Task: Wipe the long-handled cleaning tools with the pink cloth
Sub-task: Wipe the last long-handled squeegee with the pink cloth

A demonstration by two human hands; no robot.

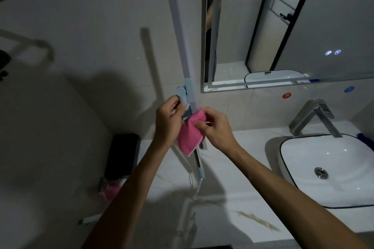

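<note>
A long-handled cleaning tool [178, 32] stands almost upright in front of the wall, with a pale flat blade on top and a blue joint at mid height. Its thin shaft [199, 164] runs down to the marble counter [232, 204]. My left hand [169, 122] grips the blue joint. My right hand [214, 127] pinches the pink cloth [189, 134] against the tool just below the joint. The cloth hangs down between both hands and hides part of the shaft.
A white basin [332, 170] with a steel tap [315, 116] sits to the right. A mirror [293, 26] hangs above it. A black box [122, 155] and something pink [110, 190] lie at the left end. A second pole [150, 62] leans on the wall.
</note>
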